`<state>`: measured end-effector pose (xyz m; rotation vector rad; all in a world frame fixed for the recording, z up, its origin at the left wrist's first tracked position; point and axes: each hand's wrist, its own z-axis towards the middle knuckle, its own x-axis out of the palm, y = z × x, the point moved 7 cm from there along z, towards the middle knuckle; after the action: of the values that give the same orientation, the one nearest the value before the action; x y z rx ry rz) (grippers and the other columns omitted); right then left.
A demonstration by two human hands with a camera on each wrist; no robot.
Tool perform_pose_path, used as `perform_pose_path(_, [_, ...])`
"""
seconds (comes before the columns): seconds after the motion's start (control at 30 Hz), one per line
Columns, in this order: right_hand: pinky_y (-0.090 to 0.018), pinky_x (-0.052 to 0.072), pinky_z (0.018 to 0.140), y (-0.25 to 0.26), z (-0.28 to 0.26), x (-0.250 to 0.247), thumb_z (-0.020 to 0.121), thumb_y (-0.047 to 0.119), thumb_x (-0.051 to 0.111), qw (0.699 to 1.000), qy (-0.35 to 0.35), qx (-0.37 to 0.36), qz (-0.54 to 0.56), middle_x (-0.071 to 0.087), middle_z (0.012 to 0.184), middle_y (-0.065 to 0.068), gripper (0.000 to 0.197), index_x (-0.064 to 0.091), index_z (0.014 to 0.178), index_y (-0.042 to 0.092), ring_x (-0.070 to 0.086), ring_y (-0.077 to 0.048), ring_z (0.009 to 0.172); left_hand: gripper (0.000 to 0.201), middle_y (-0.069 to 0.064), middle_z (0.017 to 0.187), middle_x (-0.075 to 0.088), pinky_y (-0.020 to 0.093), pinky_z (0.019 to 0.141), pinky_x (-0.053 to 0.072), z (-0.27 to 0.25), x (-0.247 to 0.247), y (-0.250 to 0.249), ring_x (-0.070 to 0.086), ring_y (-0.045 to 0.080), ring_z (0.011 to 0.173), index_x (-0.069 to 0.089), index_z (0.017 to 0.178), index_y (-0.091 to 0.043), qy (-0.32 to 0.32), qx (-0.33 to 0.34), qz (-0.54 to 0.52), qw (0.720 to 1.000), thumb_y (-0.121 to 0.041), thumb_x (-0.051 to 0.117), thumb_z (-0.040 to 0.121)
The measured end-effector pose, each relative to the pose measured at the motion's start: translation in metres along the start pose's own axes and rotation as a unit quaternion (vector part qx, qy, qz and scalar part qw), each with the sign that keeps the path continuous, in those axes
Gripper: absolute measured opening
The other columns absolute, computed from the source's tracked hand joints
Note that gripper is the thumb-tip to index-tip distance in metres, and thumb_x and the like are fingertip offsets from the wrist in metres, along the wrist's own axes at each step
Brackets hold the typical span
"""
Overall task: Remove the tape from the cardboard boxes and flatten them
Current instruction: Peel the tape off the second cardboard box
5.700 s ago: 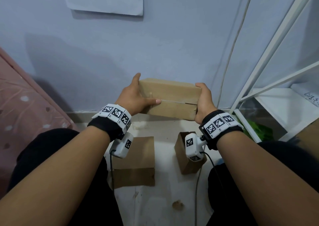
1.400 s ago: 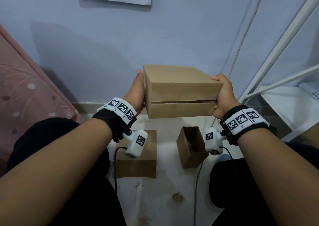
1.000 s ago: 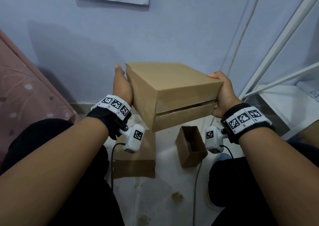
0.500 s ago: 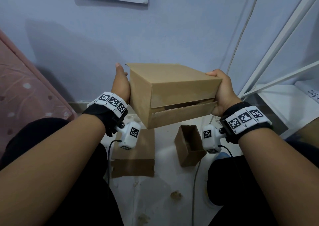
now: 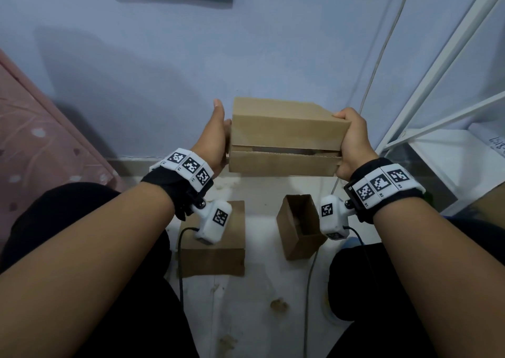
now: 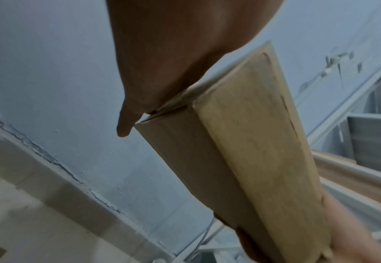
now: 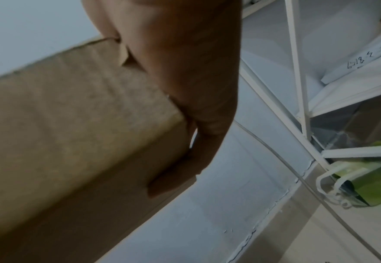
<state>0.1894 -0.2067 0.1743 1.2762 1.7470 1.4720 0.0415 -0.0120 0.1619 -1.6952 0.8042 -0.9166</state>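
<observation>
Cardboard box point(image 5: 287, 133) was held in air before wall, front flaps parted. Left hand point(image 5: 214, 141) pressed flat, fingers straight, on left end; right hand point(image 5: 354, 141) gripped right end, fingers curled.

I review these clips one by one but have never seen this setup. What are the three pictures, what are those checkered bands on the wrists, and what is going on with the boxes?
No machine here: a person works with bare hands. The checkered wristbands carry small white cameras. One picture comes from a camera on the head, looking down; the other two look along each hand.

The left hand presses flat against one end of a cardboard box held in the air; the right hand grips the other end. The slit between the box's flaps gapes slightly.

On the floor below lie a closed box and a small open box. A white rack stands at the right.
</observation>
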Motion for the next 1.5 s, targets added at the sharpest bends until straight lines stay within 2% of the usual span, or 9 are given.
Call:
perform_pose_path(0.33, [-0.024,0.045,0.054,0.009,-0.021,0.019,0.092,0.044,0.047,0.995,0.098,0.019,-0.002,0.055,0.064,0.0,0.03,0.055,0.076,0.02,0.056,-0.02,0.055,0.069,0.0,0.144,0.056,0.03,0.103,0.047,0.001,-0.067,-0.027,0.059,0.02,0.128,0.041,0.153,-0.017,-0.223,0.091,-0.087,0.967,-0.061,0.015,0.106])
perform_pose_path(0.47, [-0.026,0.042,0.057,0.012,-0.028,0.024,0.092,0.043,0.047,0.994,0.107,0.014,0.002,0.054,0.064,-0.001,0.032,0.057,0.073,0.019,0.055,-0.02,0.056,0.076,0.006,0.097,0.078,0.022,0.084,0.057,0.004,-0.062,-0.026,0.074,0.016,0.085,0.065,0.114,-0.011,-0.183,0.082,-0.08,0.976,-0.06,0.008,0.106])
perform_pose_path(0.57, [-0.026,0.044,0.058,0.015,-0.03,0.023,0.093,0.042,0.047,0.994,0.108,0.013,0.01,0.054,0.063,-0.001,0.035,0.058,0.069,0.019,0.055,-0.021,0.055,0.083,0.017,0.118,0.071,0.039,0.108,0.048,0.008,-0.059,-0.017,0.068,0.031,0.112,0.064,0.12,-0.011,-0.161,0.071,-0.082,0.981,-0.067,0.005,0.102])
perform_pose_path(0.77, [-0.026,0.045,0.058,0.016,-0.031,0.02,0.092,0.043,0.049,0.994,0.106,0.01,0.016,0.055,0.064,-0.001,0.04,0.062,0.061,0.02,0.056,-0.021,0.056,0.078,0.011,0.105,0.071,0.035,0.101,0.049,0.009,-0.054,-0.014,0.067,0.028,0.104,0.065,0.101,-0.014,-0.154,0.042,-0.077,0.984,-0.068,0.007,0.102])
perform_pose_path(0.9, [-0.025,0.044,0.058,0.015,-0.03,0.019,0.091,0.045,0.049,0.995,0.098,0.018,0.01,0.054,0.065,-0.001,0.034,0.058,0.069,0.02,0.055,-0.021,0.056,0.073,0.018,0.132,0.067,0.04,0.11,0.046,0.014,-0.056,-0.016,0.063,0.033,0.124,0.06,0.135,-0.009,-0.159,0.046,-0.07,0.984,-0.062,0.019,0.105])
perform_pose_path(1.07, [-0.027,0.043,0.06,0.015,-0.026,0.015,0.089,0.045,0.05,0.995,0.092,0.02,0.009,0.053,0.069,-0.001,0.03,0.057,0.074,0.02,0.054,-0.022,0.058,0.065,0.013,0.129,0.07,0.045,0.111,0.044,0.023,-0.063,-0.013,0.066,0.029,0.119,0.062,0.134,-0.014,-0.165,0.043,-0.062,0.983,-0.062,0.029,0.103])
perform_pose_path(1.17, [-0.027,0.044,0.059,0.014,-0.026,0.015,0.089,0.045,0.05,0.996,0.091,0.023,0.011,0.053,0.069,-0.001,0.031,0.057,0.073,0.02,0.055,-0.022,0.058,0.049,0.008,0.103,0.072,0.032,0.085,0.052,0.023,-0.062,-0.015,0.068,0.021,0.09,0.067,0.103,-0.017,-0.168,0.058,-0.039,0.983,-0.051,0.032,0.106])
perform_pose_path(1.27, [-0.026,0.046,0.058,0.013,-0.026,0.014,0.09,0.047,0.049,0.997,0.079,0.023,0.009,0.053,0.067,0.0,0.033,0.056,0.07,0.021,0.055,-0.021,0.057,0.038,-0.003,0.063,0.052,0.022,0.048,0.041,0.013,-0.054,-0.025,0.049,0.011,0.051,0.047,0.074,-0.024,-0.191,0.081,-0.004,0.978,-0.035,0.032,0.107])
perform_pose_path(1.5, [-0.026,0.048,0.059,0.009,-0.027,0.015,0.09,0.048,0.051,0.999,0.046,0.016,0.009,0.054,0.065,0.002,0.035,0.054,0.066,0.022,0.056,-0.021,0.056,0.067,-0.004,0.103,0.077,0.021,0.072,0.056,0.004,-0.025,-0.017,0.074,0.006,0.085,0.068,0.124,-0.017,-0.125,0.084,-0.017,0.988,-0.051,0.013,0.11])
